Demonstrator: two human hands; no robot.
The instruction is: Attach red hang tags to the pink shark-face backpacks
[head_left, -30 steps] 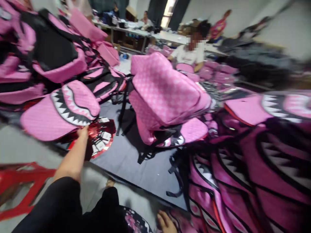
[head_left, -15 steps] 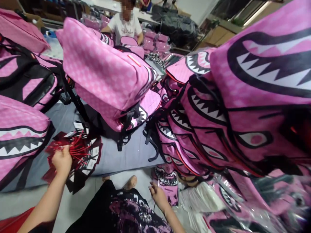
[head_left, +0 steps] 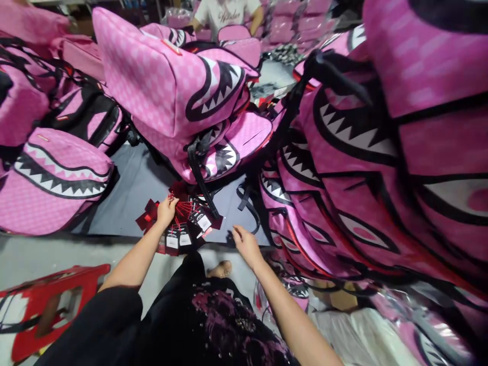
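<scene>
My left hand (head_left: 166,212) is closed on the red strings of a bunch of hang tags (head_left: 185,235). The dark red and black tags fan out below the fingers at the edge of the grey-covered table (head_left: 125,203), some showing white labels. To their right, my right hand (head_left: 247,246) hovers by the same edge with fingers curled and fingertips together. A small dark spot shows at those fingertips, too small to name. Just beyond the tags, a pink backpack (head_left: 141,76) with a shark-mouth print lies on other backpacks, its black strap (head_left: 200,178) hanging down.
A tall stack of pink backpacks (head_left: 343,193) rises close on my right. More backpacks (head_left: 64,178) lie to the left. A red stool (head_left: 61,310) stands on the floor at lower left. Across the table is a co-worker in a white shirt (head_left: 229,15).
My left hand has carried the bunch of tags rightward, closer to the backpack's strap. My right hand has come up to the table edge. The view has tilted down and shifted left.
</scene>
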